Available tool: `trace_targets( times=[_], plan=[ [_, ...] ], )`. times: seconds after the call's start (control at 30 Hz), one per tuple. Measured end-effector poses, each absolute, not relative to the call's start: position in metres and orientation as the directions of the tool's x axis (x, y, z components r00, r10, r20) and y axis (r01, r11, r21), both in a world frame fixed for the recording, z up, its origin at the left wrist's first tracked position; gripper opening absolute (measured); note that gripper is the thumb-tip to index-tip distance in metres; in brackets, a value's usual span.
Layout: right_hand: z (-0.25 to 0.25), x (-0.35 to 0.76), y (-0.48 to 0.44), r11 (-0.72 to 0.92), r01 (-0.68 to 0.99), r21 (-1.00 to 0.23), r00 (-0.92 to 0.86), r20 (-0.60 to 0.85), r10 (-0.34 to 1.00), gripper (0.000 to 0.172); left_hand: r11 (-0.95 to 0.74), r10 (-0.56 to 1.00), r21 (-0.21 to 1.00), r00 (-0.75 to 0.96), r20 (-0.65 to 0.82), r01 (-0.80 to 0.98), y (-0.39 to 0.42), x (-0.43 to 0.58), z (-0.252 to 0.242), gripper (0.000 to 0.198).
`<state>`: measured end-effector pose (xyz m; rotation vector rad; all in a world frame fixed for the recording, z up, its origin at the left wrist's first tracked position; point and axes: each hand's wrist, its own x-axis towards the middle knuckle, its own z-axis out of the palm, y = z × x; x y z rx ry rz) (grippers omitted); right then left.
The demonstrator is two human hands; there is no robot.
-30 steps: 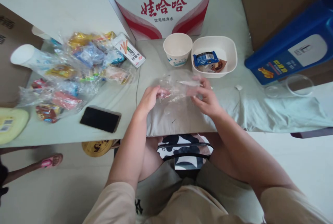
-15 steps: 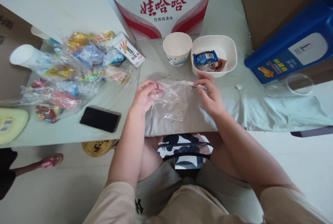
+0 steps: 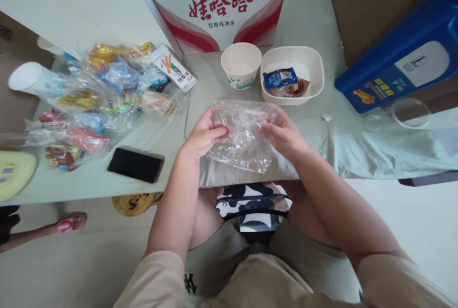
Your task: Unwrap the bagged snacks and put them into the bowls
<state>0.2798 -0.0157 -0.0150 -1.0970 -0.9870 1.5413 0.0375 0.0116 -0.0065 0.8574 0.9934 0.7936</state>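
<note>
A clear plastic bag [image 3: 245, 138] is stretched between my two hands near the table's front edge. My left hand [image 3: 207, 134] pinches its left side, thumb on top. On the other side my right hand [image 3: 281, 129] grips the bag the same way; some fingers are hidden behind the film. Just beyond the hands stand a white paper cup [image 3: 241, 66] with a blue print and a white rectangular bowl [image 3: 315, 72]. Inside the bowl lie a blue snack packet [image 3: 281, 77] and a brown wrapper [image 3: 300, 87].
Several wrapped snacks in clear plastic [image 3: 118, 79] spread on the left, with a snack box [image 3: 174, 67] beside them. A black phone [image 3: 136, 164] lies nearer the edge. A white carton [image 3: 222, 7] stands behind; a blue jug [image 3: 397, 60] and a clear cup [image 3: 411, 113] are at right.
My right hand has let go of the thin white strip and now grips the bag's right side. The bag is spread wider and lifted between both hands.
</note>
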Motion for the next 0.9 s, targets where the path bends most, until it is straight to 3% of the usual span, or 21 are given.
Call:
trace_targets(
  times=[0.13, 0.3, 0.43, 0.63, 0.8, 0.9],
  plan=[
    [-0.019, 0.28, -0.014, -0.303, -0.113, -0.946, -0.271, -0.264, 0.925, 0.031, 0.388, 0.918, 0.883, 0.2, -0.344, -0.265, 0.013, 0.042, -0.004, 0.056],
    [-0.02, 0.281, -0.016, -0.254, -0.104, -0.962, -0.195, -0.23, 0.953, 0.032, 0.553, 0.794, 0.831, 0.342, -0.502, -0.063, 0.011, 0.048, -0.002, 0.034],
    [-0.016, 0.284, -0.016, -0.22, 0.014, -0.975, -0.305, -0.214, 0.928, 0.027, 0.497, 0.857, 0.863, 0.208, -0.472, -0.089, 0.012, 0.049, -0.002, 0.027],
    [-0.017, 0.285, -0.015, -0.126, -0.053, -0.991, -0.073, -0.122, 0.99, 0.018, 0.399, 0.912, 0.908, 0.163, -0.377, -0.129, 0.012, 0.047, 0.003, 0.025],
    [-0.019, 0.288, -0.017, 0.035, -0.029, -0.999, -0.051, 0.037, 0.998, 0.011, 0.398, 0.914, 0.906, 0.153, -0.377, -0.146, 0.01, 0.047, 0.004, 0.032],
    [-0.021, 0.29, -0.017, 0.086, 0.002, -0.996, -0.055, 0.085, 0.995, 0.009, 0.409, 0.909, 0.897, 0.155, -0.386, -0.165, 0.012, 0.046, 0.003, 0.015]
  ],
)
